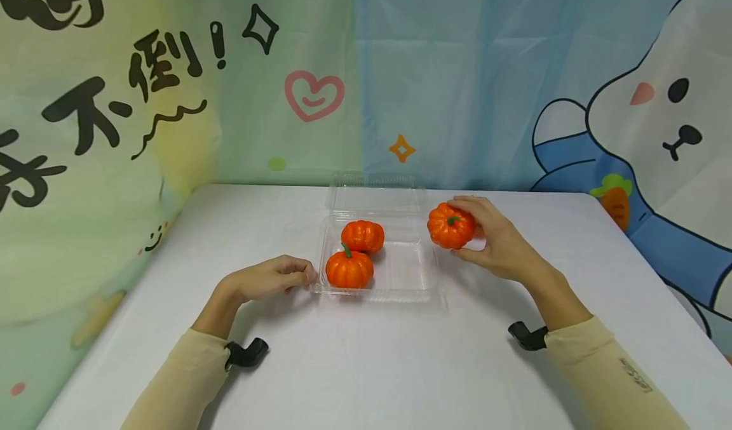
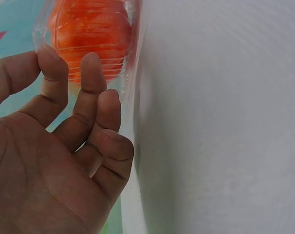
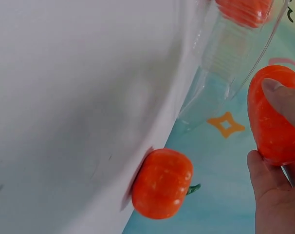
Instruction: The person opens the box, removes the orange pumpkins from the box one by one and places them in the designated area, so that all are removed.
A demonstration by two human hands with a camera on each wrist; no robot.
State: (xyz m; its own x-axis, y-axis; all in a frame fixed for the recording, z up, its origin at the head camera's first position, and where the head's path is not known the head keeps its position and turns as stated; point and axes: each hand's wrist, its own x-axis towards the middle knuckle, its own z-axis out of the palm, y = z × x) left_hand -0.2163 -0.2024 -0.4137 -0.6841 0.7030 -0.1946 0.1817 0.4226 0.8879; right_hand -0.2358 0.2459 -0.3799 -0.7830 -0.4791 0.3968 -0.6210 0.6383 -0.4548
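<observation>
A clear plastic box (image 1: 400, 277) lies on the table, its hinged lid (image 1: 374, 198) folded back. Two small orange pumpkins are in its left half: a front one (image 1: 349, 270) with a green stem and one behind it (image 1: 363, 236). My left hand (image 1: 274, 276) is at the box's left edge; in the left wrist view its thumb and a bent finger pinch the rim. My right hand (image 1: 503, 242) grips another pumpkin (image 1: 448, 225) above the table, just right of the box. A further pumpkin (image 3: 162, 184) stands on the table, mostly hidden behind that hand in the head view.
A white-covered table (image 1: 372, 366) carries everything. Behind it hangs a printed cloth (image 1: 446, 87) with a cartoon bear, a heart and lettering. Black straps with short protruding pieces (image 1: 247, 354) sit at both wrists, over beige sleeves.
</observation>
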